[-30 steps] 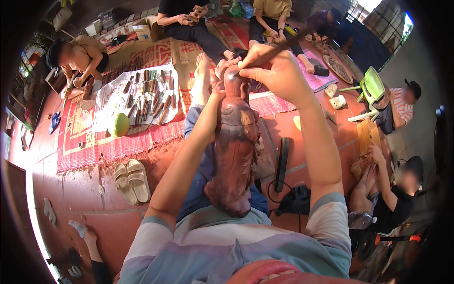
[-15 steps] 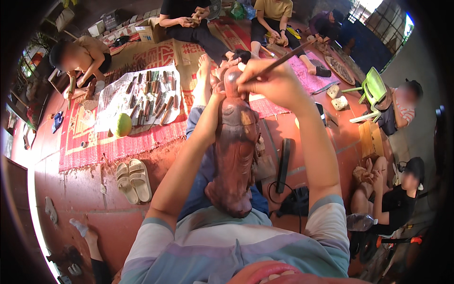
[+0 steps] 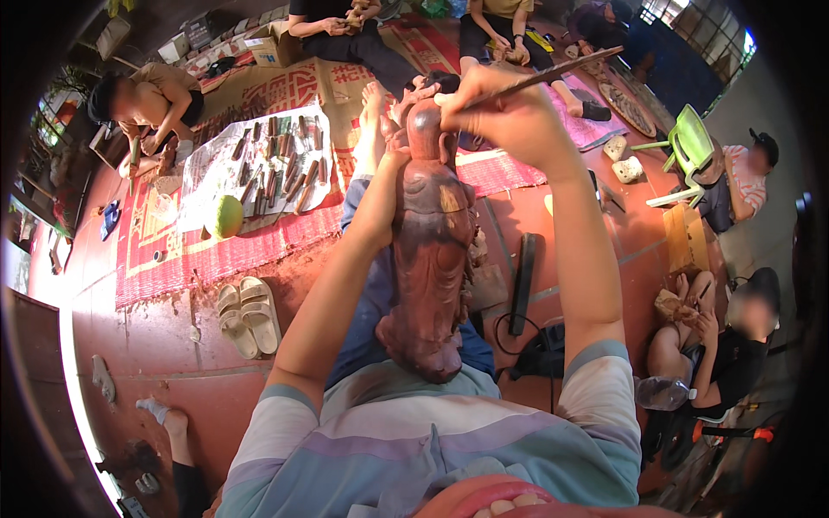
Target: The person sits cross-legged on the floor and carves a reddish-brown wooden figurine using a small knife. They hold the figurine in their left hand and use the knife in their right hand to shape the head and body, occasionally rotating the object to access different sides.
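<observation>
A carved reddish-brown wooden figure point(image 3: 429, 268) stretches from my lap away toward my bare foot, its rounded head at the far end. My left hand point(image 3: 393, 186) is closed round the left side of the figure, near its shoulder. Pinched in my right hand point(image 3: 511, 116) is a slim brown stick-like tool point(image 3: 574, 66), its outer end pointing up and right. The fingertips of that hand sit beside the figure's head; the tool's working end is hidden by the hand, so contact cannot be made out.
Several carving tools point(image 3: 275, 168) lie on paper over a red mat point(image 3: 216, 272), near a green round fruit point(image 3: 224, 216). Beige sandals point(image 3: 248, 318) rest at left, a dark bar point(image 3: 522, 283) at right. Several people sit around; a green chair point(image 3: 688, 151) lies tipped at right.
My right hand has shifted slightly up and the tool's outer end has swung to the right, at a flatter slant. My left hand keeps its hold on the figure.
</observation>
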A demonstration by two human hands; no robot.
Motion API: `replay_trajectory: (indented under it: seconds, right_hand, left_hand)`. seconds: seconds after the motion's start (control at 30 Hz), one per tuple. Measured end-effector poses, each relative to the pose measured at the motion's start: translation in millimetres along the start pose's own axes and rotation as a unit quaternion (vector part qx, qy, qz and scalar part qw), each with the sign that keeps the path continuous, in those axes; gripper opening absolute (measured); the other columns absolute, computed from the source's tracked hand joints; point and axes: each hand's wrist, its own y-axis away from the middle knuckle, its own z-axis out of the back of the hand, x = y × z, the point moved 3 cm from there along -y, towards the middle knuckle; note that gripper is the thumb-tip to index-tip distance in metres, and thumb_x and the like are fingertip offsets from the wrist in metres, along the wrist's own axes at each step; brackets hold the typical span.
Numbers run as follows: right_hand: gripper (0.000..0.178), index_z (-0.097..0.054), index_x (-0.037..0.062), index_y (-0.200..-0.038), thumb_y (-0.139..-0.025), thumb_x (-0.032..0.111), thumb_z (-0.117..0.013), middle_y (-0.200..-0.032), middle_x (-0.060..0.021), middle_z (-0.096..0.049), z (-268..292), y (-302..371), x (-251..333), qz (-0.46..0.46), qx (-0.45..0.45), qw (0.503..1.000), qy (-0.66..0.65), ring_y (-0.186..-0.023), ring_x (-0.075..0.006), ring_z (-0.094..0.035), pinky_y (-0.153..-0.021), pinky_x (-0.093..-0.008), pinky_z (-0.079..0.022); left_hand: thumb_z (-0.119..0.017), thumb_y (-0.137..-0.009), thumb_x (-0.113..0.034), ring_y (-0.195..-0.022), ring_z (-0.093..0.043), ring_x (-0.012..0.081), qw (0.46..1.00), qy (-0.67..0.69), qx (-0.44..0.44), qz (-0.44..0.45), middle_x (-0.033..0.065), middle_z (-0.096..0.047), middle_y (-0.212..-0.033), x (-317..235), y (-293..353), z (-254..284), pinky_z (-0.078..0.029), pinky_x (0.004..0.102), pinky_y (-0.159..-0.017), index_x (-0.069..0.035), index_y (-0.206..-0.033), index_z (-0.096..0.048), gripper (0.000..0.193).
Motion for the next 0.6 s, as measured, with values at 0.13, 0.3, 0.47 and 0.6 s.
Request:
replay_trajectory:
  seconds: [0.13,0.3,0.47,0.6]
  right_hand:
    - [0.008,-0.063,-0.0024,-0.084,-0.078,-0.004,-0.068,-0.076,-0.0052,-0.061,-2,4,-6,0.002,0.009,0.995,0.103,-0.074,-0.0130,-0.064,-0.066,-0.0261,-0.053]
    - [0.006,-0.061,-0.0037,-0.083,-0.080,-0.004,-0.066,-0.076,-0.0076,-0.061,-1,6,-17,0.015,-0.056,0.998,-0.037,-0.066,-0.0157,-0.065,-0.059,-0.0272,-0.052]
    - [0.005,-0.062,-0.0022,-0.084,-0.081,-0.002,-0.066,-0.081,-0.0047,-0.062,-7,8,-2,0.035,-0.014,0.990,0.136,-0.071,-0.0118,-0.062,-0.063,-0.0249,-0.049]
    - [0.007,-0.063,0.0002,-0.086,-0.081,0.001,-0.068,-0.079,-0.0003,-0.059,1,9,-12,0.030,-0.070,0.996,0.049,-0.085,-0.0068,-0.059,-0.073,-0.0216,-0.045]
  left_hand:
    - [-0.038,-0.089,-0.037,-0.088,-0.064,0.0207,1.000,-0.015,-0.016,0.004,0.0110,-0.064,-0.101,0,-2,0,-0.052,0.0328,-0.080,-0.003,-0.110,-0.057,0.044]
    - [-0.037,-0.090,-0.036,-0.088,-0.064,0.0209,1.000,-0.009,-0.009,0.009,0.0115,-0.064,-0.101,3,-3,3,-0.053,0.0331,-0.079,-0.002,-0.110,-0.057,0.044]
    - [-0.037,-0.090,-0.037,-0.089,-0.064,0.0208,1.000,-0.012,-0.005,0.004,0.0113,-0.064,-0.100,2,1,0,-0.053,0.0333,-0.079,-0.003,-0.110,-0.057,0.045]
    - [-0.037,-0.090,-0.038,-0.087,-0.065,0.0201,1.000,-0.011,-0.016,-0.011,0.0110,-0.065,-0.100,1,2,0,-0.053,0.0330,-0.077,-0.003,-0.110,-0.058,0.045]
